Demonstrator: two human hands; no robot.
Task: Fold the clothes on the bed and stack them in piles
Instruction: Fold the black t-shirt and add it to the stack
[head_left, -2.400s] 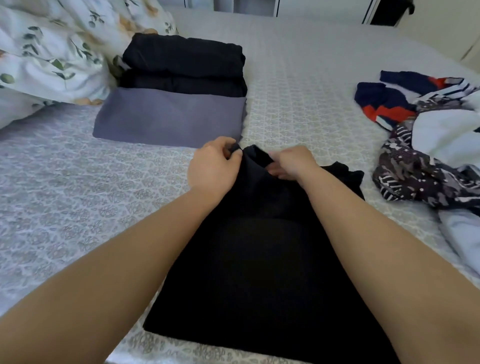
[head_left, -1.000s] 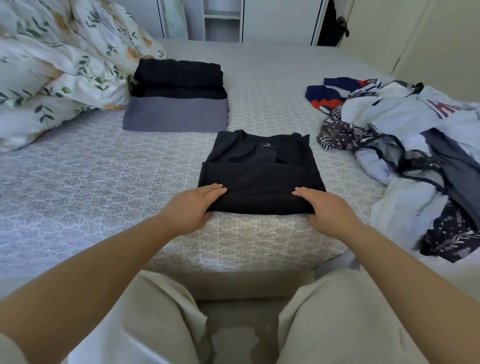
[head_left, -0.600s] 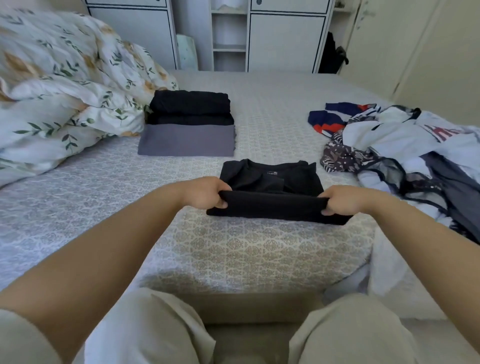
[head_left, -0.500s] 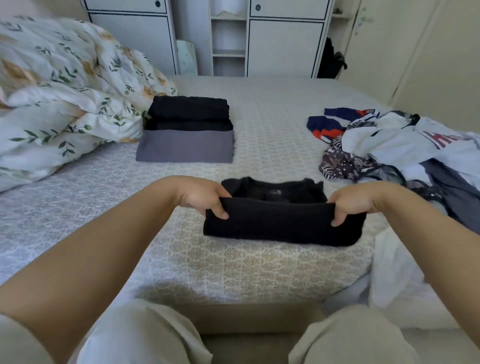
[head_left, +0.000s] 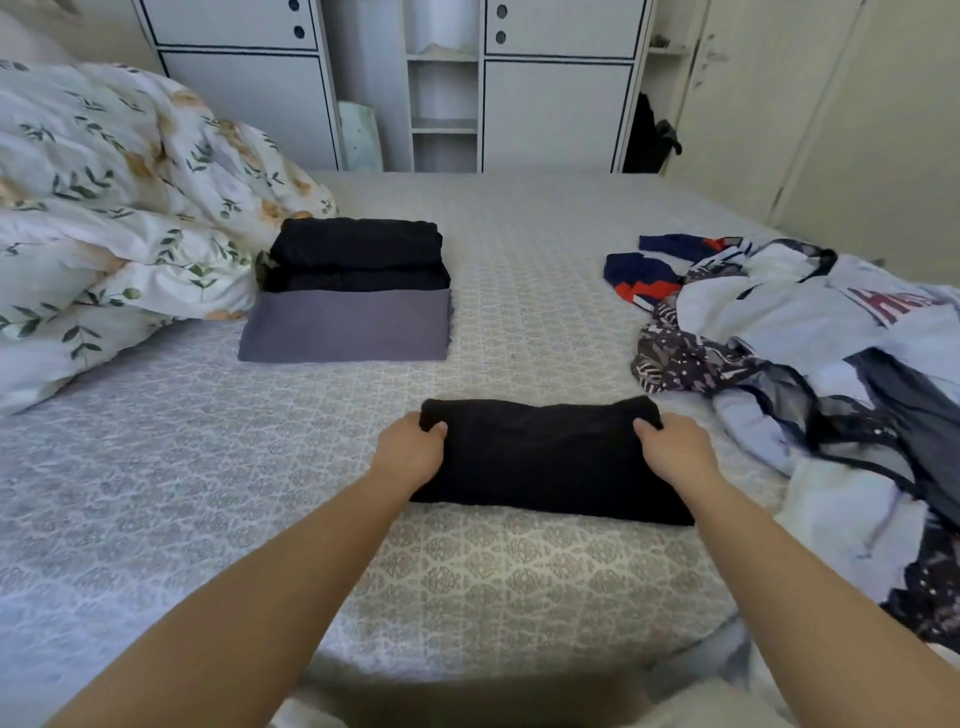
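A folded black garment lies flat as a compact rectangle on the bed, in front of me. My left hand grips its left end, thumb on top and fingers curled under the edge. My right hand grips the right end the same way. Farther back on the left sits a neat pile: black folded pieces stacked on a grey folded one. A heap of unfolded clothes, white, patterned and navy-red, spreads along the right side of the bed.
A floral duvet is bunched at the left. White cabinets stand behind the bed, a pale door at the far right. Patterned bedspread shows between the folded pile and the heap. My trouser legs are at the bottom edge.
The black garment went from spread out to folded in half, then folded once more away from me. Both hands carried the near edge over and now hold the ends of the finished rectangle.
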